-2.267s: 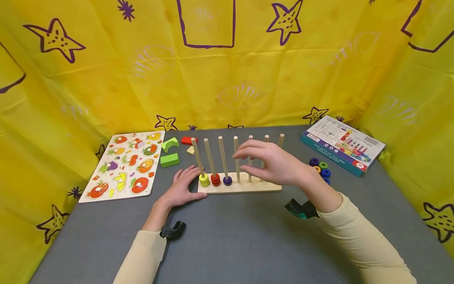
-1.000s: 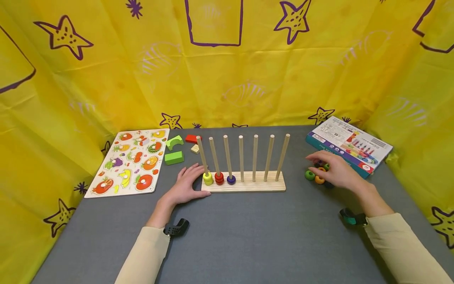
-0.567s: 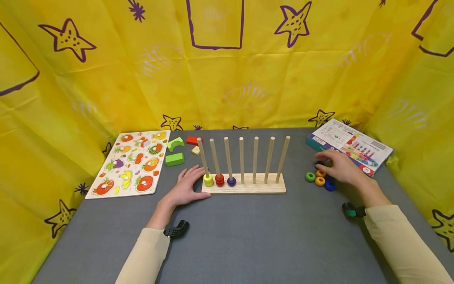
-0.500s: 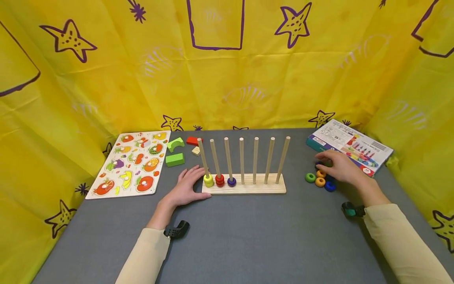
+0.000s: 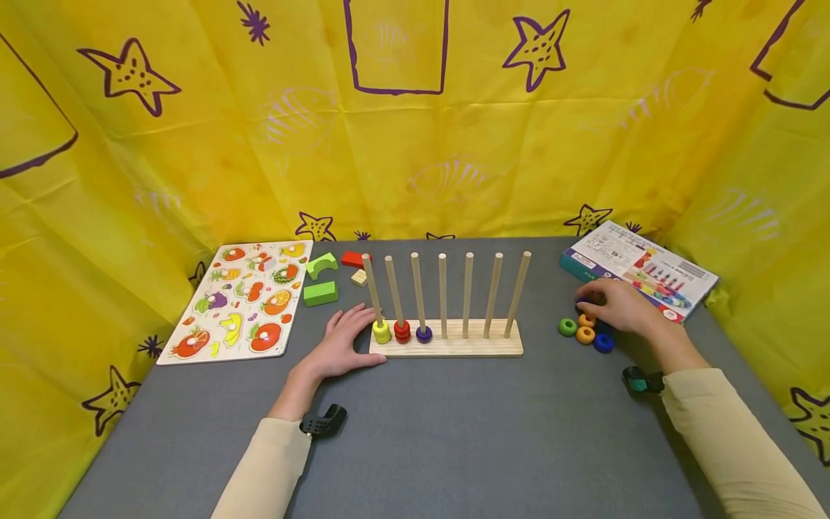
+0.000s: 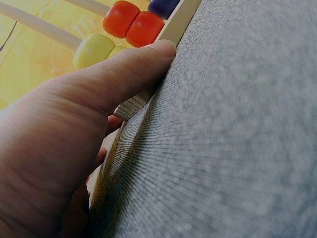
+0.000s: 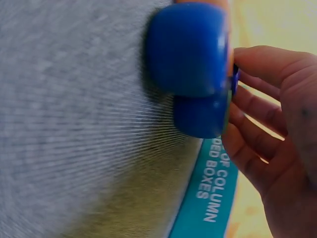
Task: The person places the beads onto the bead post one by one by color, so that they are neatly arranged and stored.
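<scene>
A yellow cloth backdrop [image 5: 382, 162], creased and printed with purple starfish and pale fish, hangs behind the wooden peg rack. The grey, ribbed-weave table covering [image 5: 467, 432] spreads beneath it. Left of the rack lies a flat wooden puzzle board [image 5: 259, 313] with glossy painted fruit; behind the rack and to the right, a white-and-teal cardboard box [image 5: 638, 270] lies flat, its teal side reading in part "OF COLUMN" and "DED BOXES". The pale wooden peg rack [image 5: 467, 347] itself is a smooth, grained plank with seven round upright dowels.

My left hand [image 5: 337, 348] grips the rack's left end, thumb along the front edge, fingers behind. My right hand [image 5: 621, 308], well right of the rack, covers part of the box's front edge; its thumb and fingertips are nearly closed, pinching a dark violet-blue wooden bead [image 7: 235, 83].

Behind the rack's left end sit a green rectangular block [image 5: 320, 293], a light-green arched block [image 5: 322, 265], a red block [image 5: 355, 259] and a small plain wood block [image 5: 359, 277].

On the rack's three leftmost dowels are rounded, shiny yellow beads [image 5: 382, 331], red beads [image 5: 402, 331] and one blue bead [image 5: 424, 334]. Right of the rack cluster a green bead [image 5: 567, 327], orange beads [image 5: 585, 335] and bright-blue beads [image 5: 604, 343].
</scene>
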Available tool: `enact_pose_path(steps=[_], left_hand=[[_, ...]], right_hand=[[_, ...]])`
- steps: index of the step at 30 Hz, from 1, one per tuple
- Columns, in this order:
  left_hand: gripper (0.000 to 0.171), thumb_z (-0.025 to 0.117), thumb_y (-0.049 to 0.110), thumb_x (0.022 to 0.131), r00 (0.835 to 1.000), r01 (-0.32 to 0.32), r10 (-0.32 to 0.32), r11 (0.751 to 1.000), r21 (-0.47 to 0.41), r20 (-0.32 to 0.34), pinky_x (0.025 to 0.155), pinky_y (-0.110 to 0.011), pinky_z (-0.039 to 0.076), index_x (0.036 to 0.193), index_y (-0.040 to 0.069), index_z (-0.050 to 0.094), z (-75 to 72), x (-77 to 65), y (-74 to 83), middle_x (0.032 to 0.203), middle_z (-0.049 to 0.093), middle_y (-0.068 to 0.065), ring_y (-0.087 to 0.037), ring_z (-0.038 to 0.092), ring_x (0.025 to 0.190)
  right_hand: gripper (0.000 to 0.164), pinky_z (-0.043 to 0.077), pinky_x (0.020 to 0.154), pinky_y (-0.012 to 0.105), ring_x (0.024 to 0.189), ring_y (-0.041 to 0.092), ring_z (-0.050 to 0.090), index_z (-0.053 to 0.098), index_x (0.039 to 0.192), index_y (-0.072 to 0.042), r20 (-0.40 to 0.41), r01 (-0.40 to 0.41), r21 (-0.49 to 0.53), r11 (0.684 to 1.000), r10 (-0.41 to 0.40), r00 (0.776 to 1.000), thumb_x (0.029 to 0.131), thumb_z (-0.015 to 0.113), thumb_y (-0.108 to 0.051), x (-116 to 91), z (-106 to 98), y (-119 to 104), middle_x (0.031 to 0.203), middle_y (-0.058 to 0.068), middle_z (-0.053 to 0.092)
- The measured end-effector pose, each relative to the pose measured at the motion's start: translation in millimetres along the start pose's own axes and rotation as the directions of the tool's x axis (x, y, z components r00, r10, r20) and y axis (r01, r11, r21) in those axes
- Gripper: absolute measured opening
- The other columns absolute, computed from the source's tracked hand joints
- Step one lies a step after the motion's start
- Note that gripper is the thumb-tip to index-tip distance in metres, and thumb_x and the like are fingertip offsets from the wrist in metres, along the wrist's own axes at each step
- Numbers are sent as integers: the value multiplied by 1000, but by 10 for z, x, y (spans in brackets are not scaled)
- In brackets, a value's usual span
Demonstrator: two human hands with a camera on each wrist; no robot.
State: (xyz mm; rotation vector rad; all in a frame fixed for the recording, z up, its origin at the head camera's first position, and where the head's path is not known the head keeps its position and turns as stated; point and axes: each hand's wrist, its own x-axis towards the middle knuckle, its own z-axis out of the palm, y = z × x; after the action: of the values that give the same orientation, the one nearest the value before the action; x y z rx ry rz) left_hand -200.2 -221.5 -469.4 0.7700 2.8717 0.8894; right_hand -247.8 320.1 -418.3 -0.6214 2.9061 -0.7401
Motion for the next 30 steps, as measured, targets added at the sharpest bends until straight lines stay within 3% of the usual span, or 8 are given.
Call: enact_pose_path(steps=[6,12,17,21,24,30], left_hand=[[81,80,44,82,1000,-2,2,1000,1,0,116,-61,3,146,3,51,4,-4,5,151,47,-16,-37,23,148],[83,81,44,82,1000,-4,4,1000,10,-2,116,-61,4,147,3,50,-7,-8,16,151,47,-17,-37,23,148],[83,81,43,82,1000,0,0,1000,12,-2,116,-61,4,147,2,50,-10,-9,9,152,46,-17,-37,23,148],[82,81,43,82,1000,-10,10,1000,13,-6,115,-62,4,146,2,50,0,-9,-1,151,47,-17,-38,24,148],[82,81,44,82,1000,-23,23,1000,17,-14,114,-63,5,145,2,51,7,-8,-6,150,48,-18,-39,25,147],[82,81,43,82,1000,-12,12,1000,24,-11,115,-62,5,146,2,50,9,-3,-17,150,47,-18,-38,25,147]], right_hand=[[23,54,79,48,87,25,65,72,111,3,-89,83,-20,996,-85,992,94,73,-12,-69,-74,-171,101,10,71],[18,56,75,44,86,20,66,73,108,-2,-131,227,-37,973,-230,964,91,75,-7,-211,-63,-498,99,2,71],[18,57,75,42,86,15,65,74,106,-8,-108,314,-27,949,-315,943,89,78,-7,-275,26,-788,99,-4,69],[22,58,77,40,88,12,62,73,110,-13,-34,365,20,931,-364,931,89,78,-7,-297,90,-1060,103,-7,68],[26,58,79,39,91,12,62,72,113,-14,14,432,63,900,-433,901,89,77,-5,-294,116,-1288,107,-4,68],[25,57,83,38,99,14,64,72,114,-14,30,564,80,822,-567,823,90,77,-9,-231,110,-1780,114,-2,67]])
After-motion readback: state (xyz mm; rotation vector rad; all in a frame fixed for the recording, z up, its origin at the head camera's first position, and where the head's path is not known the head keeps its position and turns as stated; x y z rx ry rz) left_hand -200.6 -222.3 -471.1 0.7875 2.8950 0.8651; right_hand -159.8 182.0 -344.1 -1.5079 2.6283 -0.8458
